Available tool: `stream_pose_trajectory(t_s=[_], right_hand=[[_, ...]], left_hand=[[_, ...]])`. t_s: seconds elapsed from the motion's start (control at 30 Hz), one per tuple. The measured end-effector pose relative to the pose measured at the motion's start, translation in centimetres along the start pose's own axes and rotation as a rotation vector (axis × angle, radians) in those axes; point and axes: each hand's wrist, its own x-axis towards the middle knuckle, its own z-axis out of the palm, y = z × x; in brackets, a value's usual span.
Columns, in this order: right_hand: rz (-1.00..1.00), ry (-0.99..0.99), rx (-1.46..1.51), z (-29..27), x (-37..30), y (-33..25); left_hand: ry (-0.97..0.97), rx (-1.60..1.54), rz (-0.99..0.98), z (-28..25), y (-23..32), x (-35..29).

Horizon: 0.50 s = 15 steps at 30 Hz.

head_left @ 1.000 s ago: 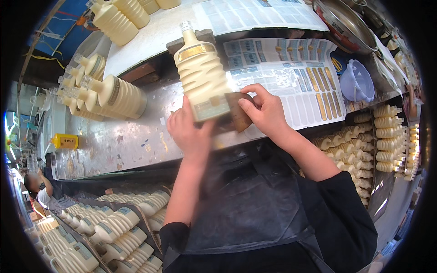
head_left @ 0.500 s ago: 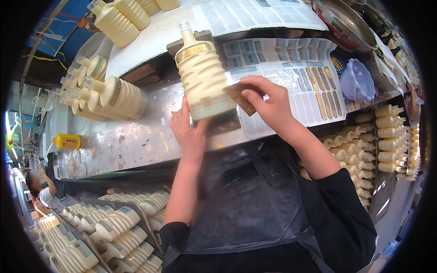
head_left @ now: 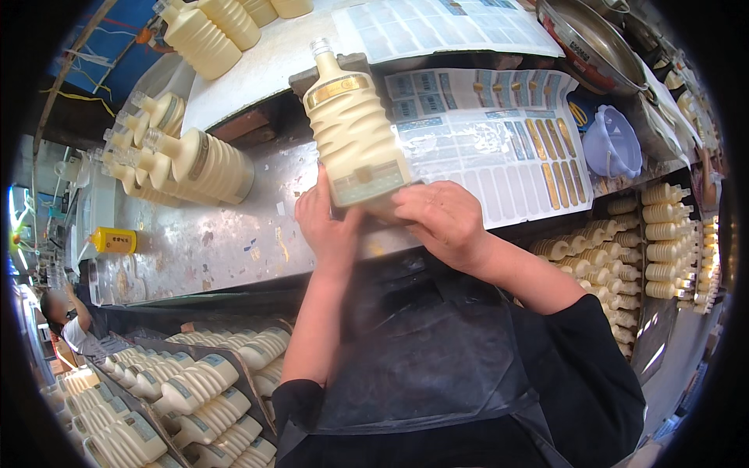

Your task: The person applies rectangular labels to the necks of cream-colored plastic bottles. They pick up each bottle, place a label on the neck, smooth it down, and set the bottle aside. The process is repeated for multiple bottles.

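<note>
Cream bottle was lying on the worktop, neck end at a dark block. Left hand had its fingers clamped round the lower-left corner; right hand was at the lower-right, fingers curled, couldn't tell on what.

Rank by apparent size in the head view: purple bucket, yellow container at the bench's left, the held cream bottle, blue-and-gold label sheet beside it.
1. Label sheet
2. Cream bottle
3. Purple bucket
4. Yellow container
</note>
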Motion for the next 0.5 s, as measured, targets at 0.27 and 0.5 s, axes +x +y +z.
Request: stream_pose_trajectory(t_s=[0.27,0.5], right_hand=[[-0.185,-0.134,-0.060,-0.3,3.1,-1.3],[-0.246,-0.186,-0.231,0.9,6.3,-3.6]], left_hand=[[0.089,-0.120,-0.035,-0.5,1.7,0.8],[0.126,-0.010,-0.043,-0.1,2.2,0.7]])
